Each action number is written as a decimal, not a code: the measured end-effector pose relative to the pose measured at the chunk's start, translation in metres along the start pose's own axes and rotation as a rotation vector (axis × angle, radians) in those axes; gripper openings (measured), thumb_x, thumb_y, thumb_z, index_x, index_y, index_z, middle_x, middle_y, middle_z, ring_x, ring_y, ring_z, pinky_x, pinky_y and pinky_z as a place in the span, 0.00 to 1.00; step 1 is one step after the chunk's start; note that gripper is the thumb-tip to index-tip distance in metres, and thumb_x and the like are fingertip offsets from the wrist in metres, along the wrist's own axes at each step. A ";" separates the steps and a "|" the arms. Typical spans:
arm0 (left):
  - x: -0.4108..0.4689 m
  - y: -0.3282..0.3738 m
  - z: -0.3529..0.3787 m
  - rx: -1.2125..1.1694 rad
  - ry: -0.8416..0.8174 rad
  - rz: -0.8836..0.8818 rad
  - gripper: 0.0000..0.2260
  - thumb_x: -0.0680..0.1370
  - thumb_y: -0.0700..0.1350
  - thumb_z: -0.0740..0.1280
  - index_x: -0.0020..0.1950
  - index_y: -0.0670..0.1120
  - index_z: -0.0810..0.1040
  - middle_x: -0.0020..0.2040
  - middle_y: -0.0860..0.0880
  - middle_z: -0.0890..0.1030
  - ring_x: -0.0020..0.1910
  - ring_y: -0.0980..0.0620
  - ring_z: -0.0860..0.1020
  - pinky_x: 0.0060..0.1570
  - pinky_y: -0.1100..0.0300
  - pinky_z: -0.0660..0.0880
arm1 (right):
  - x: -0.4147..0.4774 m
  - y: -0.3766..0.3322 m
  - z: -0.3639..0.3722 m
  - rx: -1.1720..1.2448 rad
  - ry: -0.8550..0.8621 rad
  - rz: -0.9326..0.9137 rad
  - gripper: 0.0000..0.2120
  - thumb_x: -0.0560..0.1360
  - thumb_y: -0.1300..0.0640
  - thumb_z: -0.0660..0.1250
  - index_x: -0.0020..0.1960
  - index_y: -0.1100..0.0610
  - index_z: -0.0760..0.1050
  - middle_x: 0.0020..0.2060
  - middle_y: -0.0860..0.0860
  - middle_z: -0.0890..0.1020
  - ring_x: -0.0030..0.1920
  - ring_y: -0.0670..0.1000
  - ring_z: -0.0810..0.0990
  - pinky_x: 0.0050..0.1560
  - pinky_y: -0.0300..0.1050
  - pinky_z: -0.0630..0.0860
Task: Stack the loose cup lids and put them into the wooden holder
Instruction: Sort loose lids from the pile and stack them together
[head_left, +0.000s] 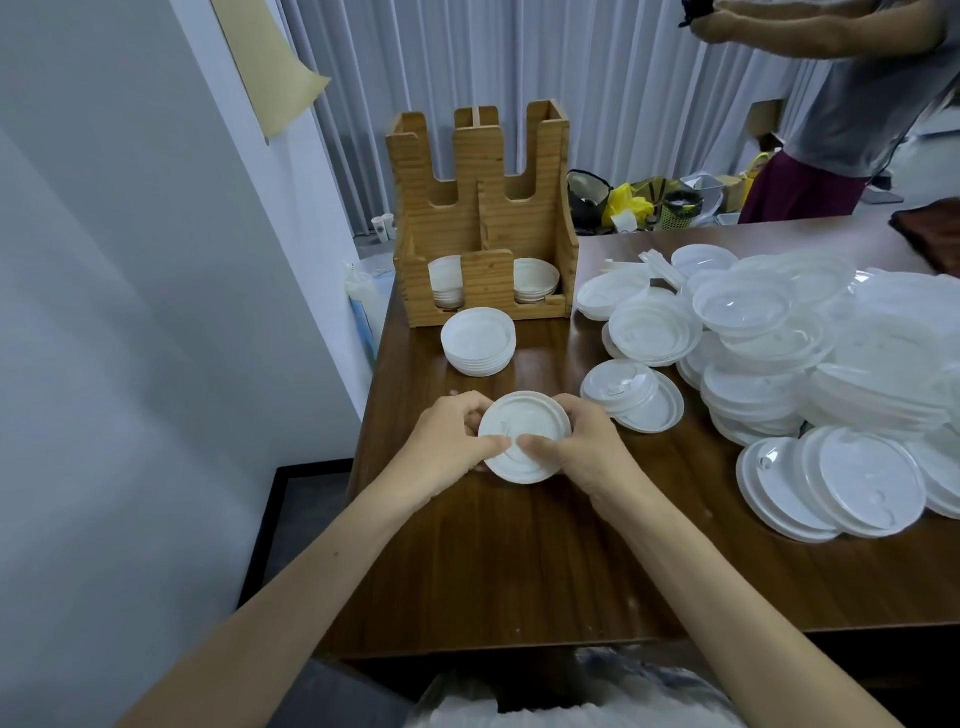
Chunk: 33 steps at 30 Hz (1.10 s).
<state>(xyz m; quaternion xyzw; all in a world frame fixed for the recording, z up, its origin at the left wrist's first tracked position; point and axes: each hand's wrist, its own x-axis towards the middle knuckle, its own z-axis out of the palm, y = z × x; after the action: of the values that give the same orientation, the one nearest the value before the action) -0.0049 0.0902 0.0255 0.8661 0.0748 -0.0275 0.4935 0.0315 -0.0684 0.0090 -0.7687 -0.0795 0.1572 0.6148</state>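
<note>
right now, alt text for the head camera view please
Left hand and right hand grip white lids at a wooden table. Beyond stand another lid stack and a wooden holder; loose lids heap at right.

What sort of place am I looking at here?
Likely a workroom or storeroom: a wooden table heaped with loose cup lids, a wooden holder, and bags and boxes by grey curtains.

Held lids (524, 436): white, round, roughly level, pinched at the rim between left hand (447, 441) and right hand (587, 447). Short lid stack (478, 340) just in front of the upright wooden holder (483, 218). 2 low stacks sit in its front slots. Loose lids (779, 353) heaped at right.
</note>
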 end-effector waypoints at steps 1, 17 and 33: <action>0.000 -0.001 0.000 -0.009 0.010 0.015 0.12 0.74 0.43 0.71 0.56 0.46 0.77 0.50 0.50 0.81 0.49 0.54 0.80 0.47 0.58 0.80 | 0.000 0.001 0.000 0.010 0.019 -0.009 0.14 0.70 0.61 0.74 0.53 0.55 0.74 0.49 0.53 0.80 0.51 0.51 0.80 0.51 0.47 0.79; 0.030 0.022 0.035 -0.083 -0.260 0.076 0.06 0.76 0.44 0.69 0.40 0.45 0.77 0.36 0.48 0.77 0.37 0.54 0.74 0.39 0.60 0.68 | -0.018 0.010 -0.033 -0.003 0.029 0.038 0.17 0.73 0.60 0.71 0.60 0.54 0.76 0.51 0.51 0.82 0.53 0.49 0.81 0.55 0.50 0.79; 0.063 0.020 0.028 0.370 -0.090 0.216 0.07 0.76 0.49 0.67 0.53 0.49 0.78 0.51 0.51 0.77 0.50 0.56 0.76 0.49 0.62 0.72 | 0.010 0.018 -0.082 -1.147 0.371 -0.415 0.29 0.57 0.77 0.71 0.56 0.62 0.77 0.55 0.62 0.76 0.50 0.63 0.77 0.41 0.52 0.76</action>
<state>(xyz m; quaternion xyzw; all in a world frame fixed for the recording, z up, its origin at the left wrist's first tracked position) 0.0607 0.0630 0.0205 0.9427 -0.0469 -0.0263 0.3292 0.0678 -0.1446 0.0065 -0.9588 -0.1906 -0.1685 0.1266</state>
